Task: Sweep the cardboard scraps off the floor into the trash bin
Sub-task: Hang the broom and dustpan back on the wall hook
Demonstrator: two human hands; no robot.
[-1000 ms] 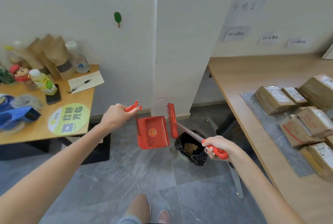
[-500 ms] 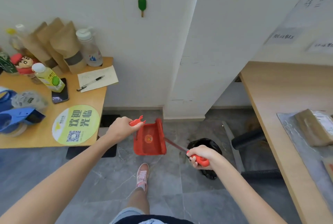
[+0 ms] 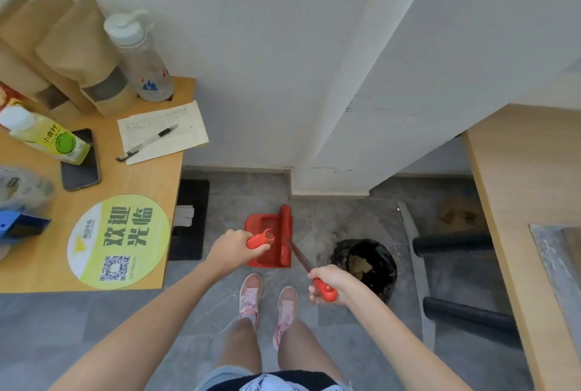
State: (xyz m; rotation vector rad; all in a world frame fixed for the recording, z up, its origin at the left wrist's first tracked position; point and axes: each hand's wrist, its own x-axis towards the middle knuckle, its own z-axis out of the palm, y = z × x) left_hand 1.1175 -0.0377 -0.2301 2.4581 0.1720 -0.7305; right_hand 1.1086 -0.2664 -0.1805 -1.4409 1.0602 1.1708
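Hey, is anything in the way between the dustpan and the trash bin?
Only the brush, held by the right hand, lies along the dustpan's bin-side edge. The floor up to the bin shows nothing else.

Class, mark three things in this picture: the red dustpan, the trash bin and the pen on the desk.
red dustpan (image 3: 264, 223): head view, on the tray's floor.
trash bin (image 3: 386, 266): head view, on its black-bagged right wall.
pen (image 3: 147, 142): head view, on mid-barrel.

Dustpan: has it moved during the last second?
Yes. The dustpan has shifted left, away from the trash bin; bare floor now separates them.
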